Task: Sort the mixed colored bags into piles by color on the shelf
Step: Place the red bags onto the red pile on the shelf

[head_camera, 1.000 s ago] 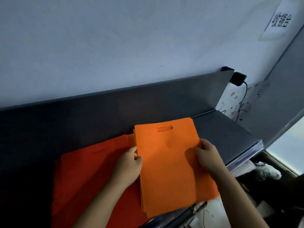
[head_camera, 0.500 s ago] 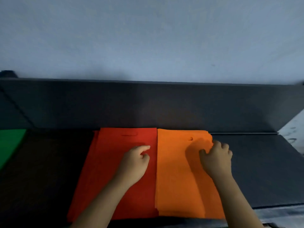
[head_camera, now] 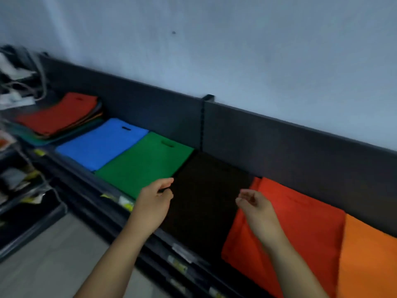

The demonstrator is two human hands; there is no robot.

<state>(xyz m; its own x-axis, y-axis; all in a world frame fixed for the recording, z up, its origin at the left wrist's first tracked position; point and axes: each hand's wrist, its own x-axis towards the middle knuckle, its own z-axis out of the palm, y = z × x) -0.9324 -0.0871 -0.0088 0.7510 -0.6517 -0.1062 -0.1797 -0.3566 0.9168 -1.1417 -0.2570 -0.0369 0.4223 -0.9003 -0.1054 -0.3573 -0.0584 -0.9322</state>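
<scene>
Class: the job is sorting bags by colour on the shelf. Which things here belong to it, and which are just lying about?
Job: mixed stack, blue pile, green pile, black pile, red pile, orange pile, shelf.
Lying about: cables, packets on lower racks.

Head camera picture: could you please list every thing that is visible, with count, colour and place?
mixed stack: one, red bag on top, shelf far left
blue pile: one, blue, beside the stack
green pile: one, green, next right
black pile: one, black, centre
red pile: one, red, right of black
orange pile: one, orange, far right
shelf: one, dark grey, along wall
left hand: over black pile's left edge
right hand: empty, above red pile
</scene>
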